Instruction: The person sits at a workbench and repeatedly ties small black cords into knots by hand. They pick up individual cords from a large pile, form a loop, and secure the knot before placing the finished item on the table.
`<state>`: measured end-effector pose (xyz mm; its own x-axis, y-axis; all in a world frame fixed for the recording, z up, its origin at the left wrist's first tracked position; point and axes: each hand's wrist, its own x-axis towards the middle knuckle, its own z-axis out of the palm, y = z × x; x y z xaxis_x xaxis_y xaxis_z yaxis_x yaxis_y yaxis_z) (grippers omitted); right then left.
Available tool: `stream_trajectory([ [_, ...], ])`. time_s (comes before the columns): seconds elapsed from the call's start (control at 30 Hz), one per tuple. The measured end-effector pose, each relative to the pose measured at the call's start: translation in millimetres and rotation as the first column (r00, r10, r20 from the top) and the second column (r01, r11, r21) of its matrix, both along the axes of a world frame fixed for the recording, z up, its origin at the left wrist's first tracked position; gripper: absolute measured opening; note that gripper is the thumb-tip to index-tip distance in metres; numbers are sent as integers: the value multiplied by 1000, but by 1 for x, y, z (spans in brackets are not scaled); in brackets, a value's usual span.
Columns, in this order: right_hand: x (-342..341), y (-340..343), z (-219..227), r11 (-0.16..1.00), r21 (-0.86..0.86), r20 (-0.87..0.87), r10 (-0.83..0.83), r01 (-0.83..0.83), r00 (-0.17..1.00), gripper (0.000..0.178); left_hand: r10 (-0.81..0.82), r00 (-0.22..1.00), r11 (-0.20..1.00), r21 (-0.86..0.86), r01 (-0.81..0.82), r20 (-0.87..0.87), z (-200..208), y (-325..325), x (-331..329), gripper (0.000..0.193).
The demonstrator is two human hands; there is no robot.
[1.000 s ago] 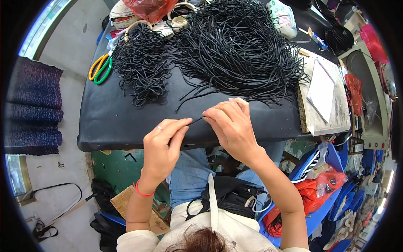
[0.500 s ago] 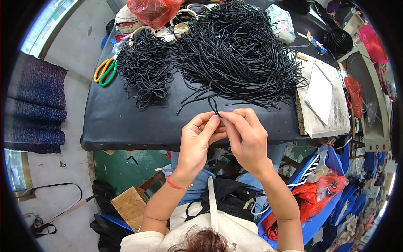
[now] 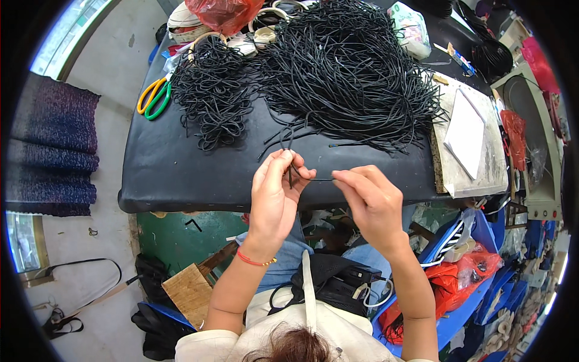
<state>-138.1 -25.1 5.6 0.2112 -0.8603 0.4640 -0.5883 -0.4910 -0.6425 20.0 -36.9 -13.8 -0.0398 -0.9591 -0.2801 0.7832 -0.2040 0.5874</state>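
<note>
A thin black cord [image 3: 322,179] is stretched between my two hands above the table's near edge. My left hand [image 3: 278,181] pinches its looped part between thumb and fingers, with the small loop rising above the fingertips. To the right, my right hand [image 3: 369,196] grips the cord's other end in a closed pinch. Beyond my hands lies a big heap of straight black cords [image 3: 356,78]. A smaller pile of looped black cords [image 3: 214,96] sits to its left.
Scissors with yellow and green handles [image 3: 155,98] lie at the table's left. On the right is a worn board [image 3: 482,181] carrying a white pad [image 3: 465,136]. A red plastic bag [image 3: 226,13] rests at the back. Beside my right arm stands a blue bin [image 3: 476,301].
My hands have moved apart, the right one going right and slightly down. The cord is now drawn out straight between them, and the left hand has shifted a little left.
</note>
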Motion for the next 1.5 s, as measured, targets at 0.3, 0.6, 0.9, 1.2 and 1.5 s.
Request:
stream_trajectory([
  [0.3,2,-4,-3,984,-174,-69,17,-29,997,21,-446,866,890,15,455,227,0,5,6,17],
  [0.6,-20,8,26,981,-120,-379,98,-155,920,20,-313,695,924,38,380,648,5,3,10,12],
  [0.9,-17,1,7,937,321,209,72,-137,975,7,-468,809,845,-89,528,356,14,12,4,23],
  [1.2,-7,27,13,692,605,641,-129,-394,757,18,-290,816,921,-87,380,500,4,11,0,22],
  [1.5,4,23,-1,863,504,498,-251,-42,830,12,-138,908,967,-144,210,395,4,18,-15,16],
])
